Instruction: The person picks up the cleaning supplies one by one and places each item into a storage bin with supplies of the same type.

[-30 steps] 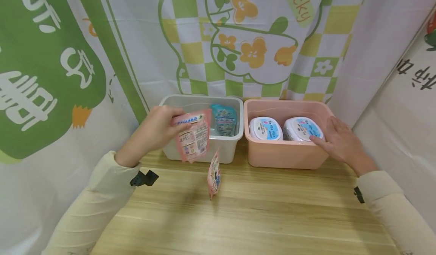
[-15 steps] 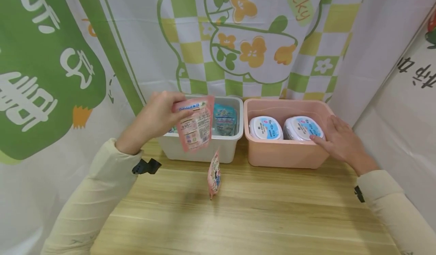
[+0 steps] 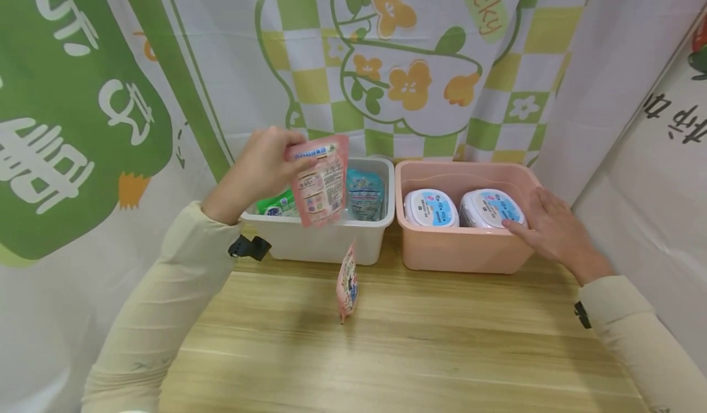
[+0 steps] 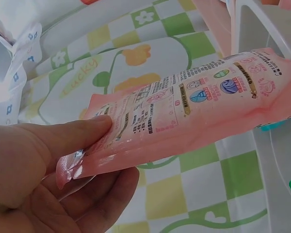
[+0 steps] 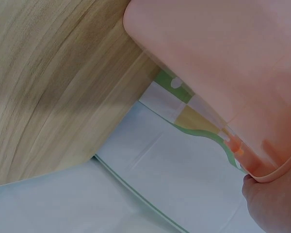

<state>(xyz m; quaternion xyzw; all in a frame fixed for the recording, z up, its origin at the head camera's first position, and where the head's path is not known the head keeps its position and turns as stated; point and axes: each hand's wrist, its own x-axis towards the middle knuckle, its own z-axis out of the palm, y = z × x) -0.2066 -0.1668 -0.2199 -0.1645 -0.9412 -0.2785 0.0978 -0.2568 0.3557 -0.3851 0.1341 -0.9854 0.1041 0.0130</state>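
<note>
My left hand [image 3: 267,158] pinches a pink pouch [image 3: 321,183] by one end, thumb on its printed face, above the light grey bin [image 3: 315,241]. Seen from the left wrist, the pouch [image 4: 184,107] stretches away from the thumb toward the bin's rim. Inside that bin lie a green package [image 3: 276,205] and a blue pouch [image 3: 366,195]. My right hand [image 3: 558,229] holds the right rim of the pink bin [image 3: 458,250], its thumb reaching over the front corner to a white tub [image 3: 493,209]. In the right wrist view, part of the hand [image 5: 274,201] shows at the rim.
A second pink pouch [image 3: 347,284] stands on edge on the wooden table [image 3: 442,339], in front of the grey bin. Another white tub [image 3: 432,208] sits in the pink bin's left side. Printed fabric [image 3: 409,81] hangs close behind both bins.
My left hand has lifted the pink pouch up and slightly right, uncovering the green package in the grey bin. The right hand and the standing pouch have stayed put.
</note>
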